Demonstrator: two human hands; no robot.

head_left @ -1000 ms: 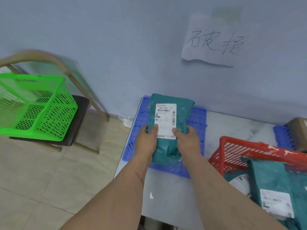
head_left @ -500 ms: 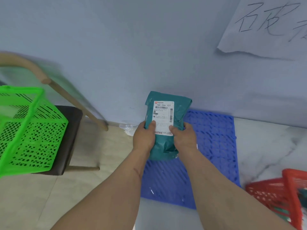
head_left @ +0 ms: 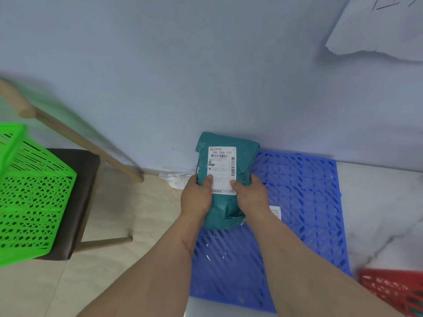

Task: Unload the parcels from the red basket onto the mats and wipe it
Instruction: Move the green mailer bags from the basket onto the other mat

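Observation:
A teal parcel [head_left: 238, 154] with a white shipping label stands over the far left corner of the blue lattice mat [head_left: 304, 202], close to the wall. My left hand [head_left: 196, 200] grips its left edge and my right hand [head_left: 251, 197] grips its right edge, thumbs on the label. Only a corner of the red basket [head_left: 393, 291] shows at the bottom right; its contents are out of view.
The mat lies on a white marble table [head_left: 380, 211] against a grey wall. Left of the table stands a wooden chair [head_left: 77, 197] carrying a green basket [head_left: 29, 197], over a tiled floor. A paper sign [head_left: 377, 30] hangs on the wall at upper right.
The view has swung left, pushing the red basket almost out of sight. Both hands have carried the parcel toward the mat's far left corner near the wall.

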